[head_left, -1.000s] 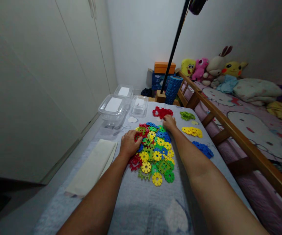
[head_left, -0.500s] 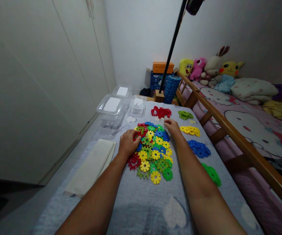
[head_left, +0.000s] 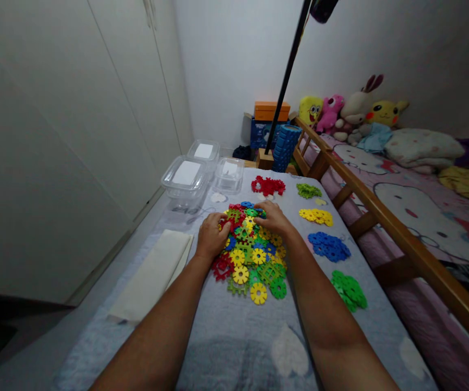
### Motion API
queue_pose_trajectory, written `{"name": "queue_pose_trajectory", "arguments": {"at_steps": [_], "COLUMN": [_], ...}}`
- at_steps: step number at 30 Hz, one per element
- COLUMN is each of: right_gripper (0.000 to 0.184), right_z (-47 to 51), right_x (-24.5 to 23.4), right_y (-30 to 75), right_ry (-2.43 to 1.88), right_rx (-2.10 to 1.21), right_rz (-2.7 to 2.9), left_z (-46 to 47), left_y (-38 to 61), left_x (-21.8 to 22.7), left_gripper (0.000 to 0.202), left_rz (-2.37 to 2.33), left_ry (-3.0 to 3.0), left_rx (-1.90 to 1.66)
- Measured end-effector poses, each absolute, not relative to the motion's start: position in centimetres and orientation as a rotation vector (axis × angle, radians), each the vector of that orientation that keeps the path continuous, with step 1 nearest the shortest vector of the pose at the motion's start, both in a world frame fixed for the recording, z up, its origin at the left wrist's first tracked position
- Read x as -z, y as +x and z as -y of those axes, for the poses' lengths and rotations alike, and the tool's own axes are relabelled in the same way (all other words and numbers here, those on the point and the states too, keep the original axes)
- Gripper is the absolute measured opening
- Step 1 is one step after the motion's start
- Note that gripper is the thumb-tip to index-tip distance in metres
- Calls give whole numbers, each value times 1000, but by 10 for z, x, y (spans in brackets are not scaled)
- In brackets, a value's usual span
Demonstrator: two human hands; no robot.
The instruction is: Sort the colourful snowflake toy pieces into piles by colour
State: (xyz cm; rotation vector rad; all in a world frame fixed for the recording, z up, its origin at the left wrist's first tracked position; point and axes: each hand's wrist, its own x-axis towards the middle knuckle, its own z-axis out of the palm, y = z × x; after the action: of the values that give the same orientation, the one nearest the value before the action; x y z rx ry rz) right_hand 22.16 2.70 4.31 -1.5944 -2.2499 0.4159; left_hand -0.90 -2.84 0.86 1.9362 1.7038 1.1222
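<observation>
A mixed pile of plastic interlocking pieces [head_left: 258, 256], red, yellow, blue, green and olive, lies on the cloth-covered table between my arms. Some are round notched discs, others square lattice shapes. My left hand [head_left: 213, 237] rests against the pile's upper left side, thumb apart from the fingers, beside some red pieces. Over the upper right part of the pile, my right hand [head_left: 275, 220] reaches in with fingers extended and thumb apart. Neither hand visibly holds a piece; the fingertips are partly hidden among the pieces.
Single-colour groups stand to the right and back: red pieces [head_left: 268, 185], olive pieces [head_left: 308, 190], yellow discs [head_left: 316, 216], blue discs [head_left: 330, 246] and green discs [head_left: 349, 291]. Clear plastic boxes [head_left: 183, 182] stand back left, a folded cream cloth [head_left: 150, 276] left. A wooden bed rail [head_left: 405, 244] borders the right.
My right hand has moved left from the pile's right edge onto its upper part, covering some blue and yellow discs. My left hand has shifted only slightly.
</observation>
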Motion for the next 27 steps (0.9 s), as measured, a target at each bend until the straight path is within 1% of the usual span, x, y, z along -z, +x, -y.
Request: {"name": "queue_pose_trajectory", "arguments": {"at_steps": [2, 5, 12, 18, 22, 27], "right_gripper": [47, 44, 25, 16, 21, 46], "right_z": [-24, -20, -21, -24, -26, -24], "right_x": [-41, -38, -41, -40, -39, -38], "right_y": [218, 215, 218, 224, 224, 222], "right_ry": [-1631, -1679, -1683, -1623, -1593, -1631], "right_rx": [-396, -396, -339, -340, -360, -350], "right_rz": [2296, 2336, 2343, 2360, 2371, 2361], "left_z": [28, 27, 25, 27, 27, 27], "left_y": [-9, -8, -8, -9, -9, -9], "left_x": [-8, -7, -3, -4, -5, -4], "left_gripper": [20, 18, 17, 19, 18, 18], "left_rz": [-1706, -1713, -1713, -1715, -1714, -1706], "left_ry": [1931, 1924, 1945, 1951, 1953, 1955], "left_rx": [-1128, -1132, -1115, -1095, -1091, -1099]}}
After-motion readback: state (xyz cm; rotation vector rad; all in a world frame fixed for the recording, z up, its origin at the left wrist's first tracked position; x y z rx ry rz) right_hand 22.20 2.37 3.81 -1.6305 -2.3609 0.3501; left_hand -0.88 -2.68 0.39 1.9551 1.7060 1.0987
